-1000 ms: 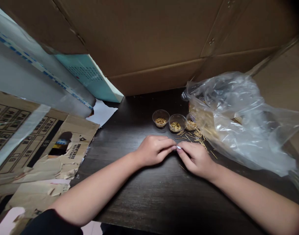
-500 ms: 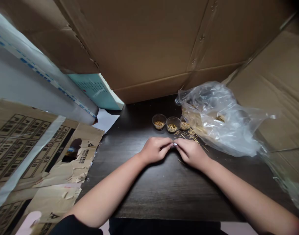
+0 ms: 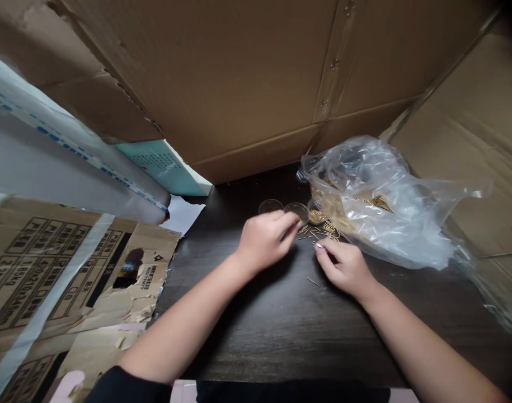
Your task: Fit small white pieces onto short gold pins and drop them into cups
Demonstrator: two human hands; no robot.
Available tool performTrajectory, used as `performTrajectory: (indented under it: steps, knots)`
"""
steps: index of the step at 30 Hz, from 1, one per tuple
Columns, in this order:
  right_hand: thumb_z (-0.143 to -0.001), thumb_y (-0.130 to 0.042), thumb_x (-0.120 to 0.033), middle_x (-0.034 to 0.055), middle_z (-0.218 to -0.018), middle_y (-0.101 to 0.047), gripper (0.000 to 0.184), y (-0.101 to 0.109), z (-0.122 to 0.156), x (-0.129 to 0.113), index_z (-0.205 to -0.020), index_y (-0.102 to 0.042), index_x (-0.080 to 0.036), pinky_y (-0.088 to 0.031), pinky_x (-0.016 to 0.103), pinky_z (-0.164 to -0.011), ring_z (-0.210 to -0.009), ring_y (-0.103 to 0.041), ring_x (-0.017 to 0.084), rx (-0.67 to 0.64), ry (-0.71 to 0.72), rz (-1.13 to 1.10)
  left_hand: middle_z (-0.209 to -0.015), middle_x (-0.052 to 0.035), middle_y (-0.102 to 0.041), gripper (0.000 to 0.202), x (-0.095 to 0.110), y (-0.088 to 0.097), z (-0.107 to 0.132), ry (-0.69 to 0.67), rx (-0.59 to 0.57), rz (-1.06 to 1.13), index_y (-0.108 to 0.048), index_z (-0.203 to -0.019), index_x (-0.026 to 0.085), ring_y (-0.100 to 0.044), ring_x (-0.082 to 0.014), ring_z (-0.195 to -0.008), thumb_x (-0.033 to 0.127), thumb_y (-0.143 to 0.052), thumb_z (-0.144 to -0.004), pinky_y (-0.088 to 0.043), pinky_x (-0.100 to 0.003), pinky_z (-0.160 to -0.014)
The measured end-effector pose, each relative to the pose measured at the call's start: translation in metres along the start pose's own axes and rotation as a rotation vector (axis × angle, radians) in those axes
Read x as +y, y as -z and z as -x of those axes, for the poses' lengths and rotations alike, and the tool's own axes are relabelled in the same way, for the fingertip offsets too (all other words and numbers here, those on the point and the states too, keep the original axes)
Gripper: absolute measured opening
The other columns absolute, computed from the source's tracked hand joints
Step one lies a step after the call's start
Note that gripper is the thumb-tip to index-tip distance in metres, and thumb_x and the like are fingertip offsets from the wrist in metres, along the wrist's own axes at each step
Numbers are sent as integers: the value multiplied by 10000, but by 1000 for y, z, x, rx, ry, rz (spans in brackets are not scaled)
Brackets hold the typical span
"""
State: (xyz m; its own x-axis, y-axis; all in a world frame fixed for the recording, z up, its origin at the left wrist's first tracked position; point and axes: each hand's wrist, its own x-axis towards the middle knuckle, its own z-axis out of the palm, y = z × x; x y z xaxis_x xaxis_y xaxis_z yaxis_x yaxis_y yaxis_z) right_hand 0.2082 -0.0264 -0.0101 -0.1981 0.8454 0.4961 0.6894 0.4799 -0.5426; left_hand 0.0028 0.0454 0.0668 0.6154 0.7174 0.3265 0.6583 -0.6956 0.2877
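My left hand is at the near side of the clear round cups, fingertips pinched together just in front of the middle cup. Whether a small piece is between them is hidden. My right hand is closed in a pinch beside the loose thin gold-coloured metal pins; a small pale glint shows at its fingertips, too small to name. Partly behind my left hand stands the left cup. The right cup holds many tiny gold-coloured pieces. One single pin lies apart, nearer to me.
A clear plastic bag with more gold-coloured pins lies at the right of the dark table. Cardboard walls stand behind and to the right. At the left are a printed carton and a light-blue box.
My hands were together at the fingertips and have parted. The left has moved up toward the cups, the right slightly to the right. The view has tilted a little.
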Motion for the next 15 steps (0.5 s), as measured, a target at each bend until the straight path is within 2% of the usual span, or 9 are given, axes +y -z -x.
performTrajectory:
  steps: [3, 5, 6, 10, 15]
  knots:
    - [-993, -508, -238, 9, -659, -610, 221, 2, 0, 0, -804, -606, -178, -415, 264, -589, -565, -569, 130, 33, -39, -17, -900, -65, -762, 253, 4, 15, -49, -4, -308, -269, -747, -1002, 240, -714, -228, -828, 292, -503, -962, -482, -285, -671]
    - [-993, -505, -237, 7, -651, -603, 226, 3, 1, -1, -799, -605, -176, -408, 262, -582, -559, -565, 128, 44, -51, -24, -963, -107, -770, 214, 8, 13, -78, 17, -535, -410, -776, -988, 217, -725, -274, -911, 221, -583, -896, -508, -308, -710]
    - [-993, -505, -236, 5, -646, -600, 227, 4, 1, -1, -799, -605, -175, -405, 261, -578, -554, -563, 127, 50, -57, -28, -966, -133, -771, 202, 11, 10, -90, 25, -582, -426, -787, -979, 189, -728, -291, -924, 188, -624, -860, -518, -314, -720]
    - [-983, -522, -231, 6, -655, -618, 206, 8, 1, -1, -807, -614, -175, -397, 257, -563, -542, -564, 124, 85, -83, -42, -990, -193, -769, 248, 20, -7, -113, 30, -662, -465, -798, -1013, 126, -731, -324, -953, 130, -726, -776, -542, -329, -756]
    - [-972, -545, -228, 12, -676, -642, 181, 10, 2, 0, -822, -627, -172, -410, 249, -569, -553, -579, 123, 136, -89, -30, -1043, -211, -763, 267, 27, -11, -108, 0, -694, -487, -788, -1057, 110, -726, -336, -1016, 79, -642, -835, -552, -353, -802]
